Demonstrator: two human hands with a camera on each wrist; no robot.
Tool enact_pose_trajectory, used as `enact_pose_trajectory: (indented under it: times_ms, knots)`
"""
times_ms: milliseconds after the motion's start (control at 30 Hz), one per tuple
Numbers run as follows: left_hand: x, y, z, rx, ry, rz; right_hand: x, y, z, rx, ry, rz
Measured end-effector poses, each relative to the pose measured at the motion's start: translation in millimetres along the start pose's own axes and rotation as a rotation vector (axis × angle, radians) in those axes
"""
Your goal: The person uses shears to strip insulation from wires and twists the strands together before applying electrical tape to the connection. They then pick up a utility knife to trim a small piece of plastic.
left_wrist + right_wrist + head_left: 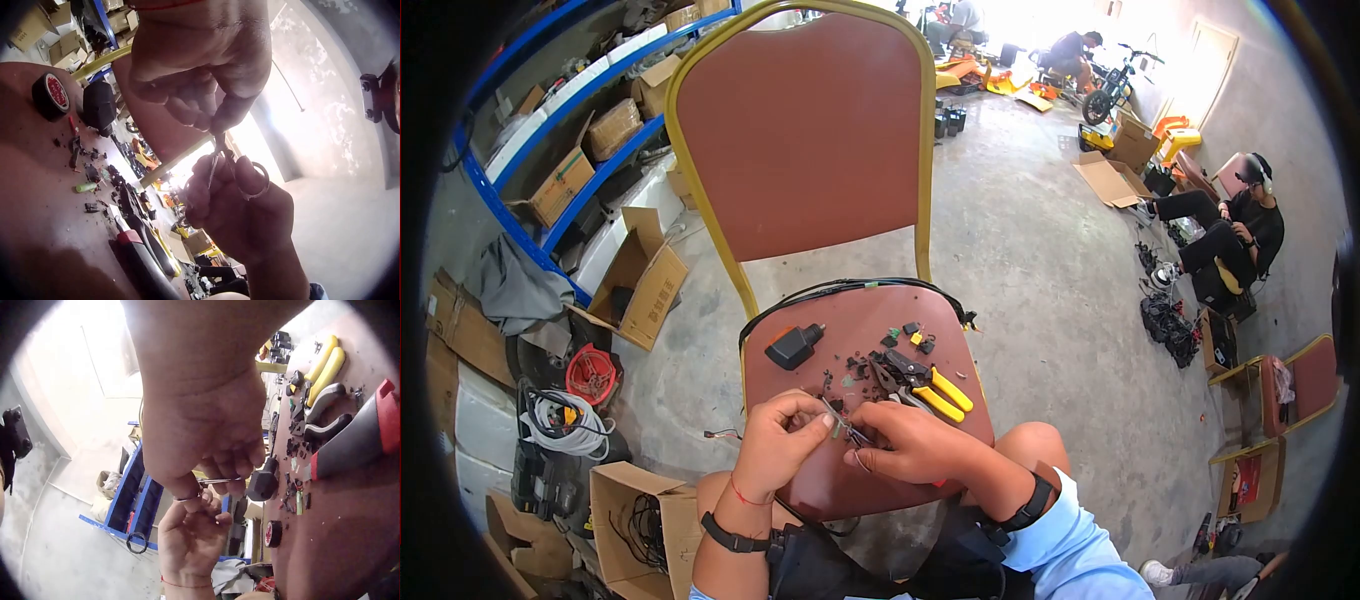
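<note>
Both hands are close together over the red-brown chair seat (940, 325). The left hand (780, 450) pinches a thin grey cable (832, 408) between thumb and fingertips; a wire end with a small connector (722, 434) sticks out beyond that hand. In the right hand (915, 440) is a pair of small metal scissors (255, 195), thumb at one ring, blades pointing at the left fingertips. Yellow-handled pliers (945, 395) lie just past the right hand. A red-and-black handled tool (350, 440) rests on the seat. The fingers mostly hide where blades and cable meet.
A black lamp-like housing (795, 347), a tape roll (51, 97) and black scraps (860, 365) lie on the seat. Black cable (850, 284) runs along its back edge. Open cartons (640, 285) and blue shelving (550, 235) stand left. A seated person (1245, 230) is at right.
</note>
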State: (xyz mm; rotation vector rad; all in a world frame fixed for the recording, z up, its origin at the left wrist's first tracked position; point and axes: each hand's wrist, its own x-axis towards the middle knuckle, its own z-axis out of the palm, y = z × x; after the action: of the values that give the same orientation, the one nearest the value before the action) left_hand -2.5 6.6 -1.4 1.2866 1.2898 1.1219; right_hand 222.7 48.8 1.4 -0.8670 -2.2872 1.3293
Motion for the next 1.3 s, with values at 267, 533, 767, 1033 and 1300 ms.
enact_pose_trajectory:
  times_ms: [267, 533, 767, 1033, 1300]
  knots:
    - [-1.3, 6.8, -0.3, 0.018, 0.0, -0.009, -0.1, 0.2, 0.9, -0.01, -0.012, 0.017]
    - [-1.5, 0.6, -0.8, -0.015, 0.009, -0.017, 1.4, -1.6, 1.5, -0.011, -0.004, 0.04]
    - [0.3, 6.0, 2.6, -0.118, 0.047, 0.05, 1.5, -14.0, -5.9, 0.202, 0.041, 0.121]
    - [0.4, 10.3, 5.0, -0.136, 0.038, 0.076, 2.0, -11.1, -5.6, 0.086, 0.095, 0.056]
    - [0.0, 11.3, 4.0, -0.088, 0.01, 0.02, 0.2, -17.8, -10.3, -0.004, 0.096, 0.013]
